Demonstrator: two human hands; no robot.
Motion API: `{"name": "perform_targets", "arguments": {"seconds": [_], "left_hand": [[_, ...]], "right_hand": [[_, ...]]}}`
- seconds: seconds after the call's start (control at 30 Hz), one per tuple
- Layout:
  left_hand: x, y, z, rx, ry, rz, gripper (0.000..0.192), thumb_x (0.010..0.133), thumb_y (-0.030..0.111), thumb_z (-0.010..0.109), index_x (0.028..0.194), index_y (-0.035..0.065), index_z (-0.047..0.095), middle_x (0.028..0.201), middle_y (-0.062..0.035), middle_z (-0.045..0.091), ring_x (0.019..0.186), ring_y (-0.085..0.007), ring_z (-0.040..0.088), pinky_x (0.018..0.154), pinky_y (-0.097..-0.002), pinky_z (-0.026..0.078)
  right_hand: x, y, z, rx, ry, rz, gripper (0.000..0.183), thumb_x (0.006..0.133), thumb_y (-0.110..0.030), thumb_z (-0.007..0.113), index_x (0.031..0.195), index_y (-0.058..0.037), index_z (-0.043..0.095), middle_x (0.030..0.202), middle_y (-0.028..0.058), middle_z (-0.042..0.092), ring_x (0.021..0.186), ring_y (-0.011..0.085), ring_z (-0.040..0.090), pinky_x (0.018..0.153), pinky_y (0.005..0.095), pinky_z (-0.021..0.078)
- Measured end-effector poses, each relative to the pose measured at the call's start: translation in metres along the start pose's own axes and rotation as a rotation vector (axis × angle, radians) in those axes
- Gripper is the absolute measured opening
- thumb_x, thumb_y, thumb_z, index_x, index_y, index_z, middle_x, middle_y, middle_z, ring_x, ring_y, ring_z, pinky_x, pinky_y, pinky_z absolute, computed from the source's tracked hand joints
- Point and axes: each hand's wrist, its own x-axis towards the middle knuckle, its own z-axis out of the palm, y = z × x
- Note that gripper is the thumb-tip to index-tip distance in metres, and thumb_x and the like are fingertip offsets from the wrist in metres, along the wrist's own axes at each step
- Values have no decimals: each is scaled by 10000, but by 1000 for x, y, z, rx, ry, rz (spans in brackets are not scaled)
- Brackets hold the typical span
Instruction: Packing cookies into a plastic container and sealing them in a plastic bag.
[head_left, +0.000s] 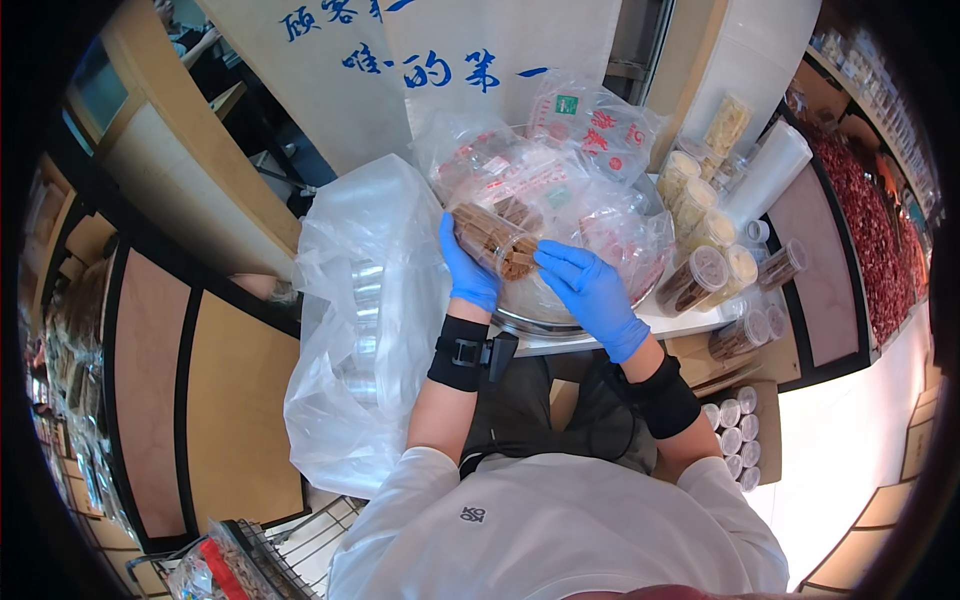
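Observation:
My blue-gloved left hand (468, 264) holds a clear plastic jar (487, 234), tilted with its mouth to the lower right. The jar is packed with brown flat sticks (517, 264), some standing at the rim. At the open mouth, my blue-gloved right hand (589, 289) has its thumb and fingers pinched on the end of a brown stick. Beneath the jar, a wide round metal basin (536, 328) is covered with crumpled clear plastic bags (555, 184) with red print. More brown sticks (519, 215) show behind the jar, partly hidden by it.
Several filled jars (691, 279) crowd the white table's right side, beside a plastic roll (771, 172). A large plastic bag (367, 330) of clear containers stands left. Lidded jars fill a cardboard box (766, 431) at lower right. A wire cart (300, 551) is at lower left.

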Motion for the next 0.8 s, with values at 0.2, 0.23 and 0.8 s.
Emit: {"name": "perform_targets", "arguments": {"seconds": [0.2,0.23,0.8], "left_hand": [[-14,5,17,-5,-60,-66,587,862,578,504,1210,105,532,1152,-95,582,1043,-280,566,925,-438,468],[-14,5,17,-6,-59,-63,587,862,578,504,1210,105,532,1152,-95,582,1043,-280,566,925,-438,468],[-11,4,18,6,-23,-60,660,850,584,523,1276,82,486,1228,-124,553,1098,-300,553,963,-451,456]], "right_hand": [[1,-3,1,288,18,239,250,830,-99,684,1077,-67,673,1150,97,638,915,224,654,809,328,529],[4,-8,-4,297,33,268,242,825,-90,686,1065,-61,675,1131,95,642,905,214,654,800,319,528],[4,-13,-1,405,218,555,176,806,-82,705,978,-48,697,958,95,640,823,197,657,721,293,525]]}}
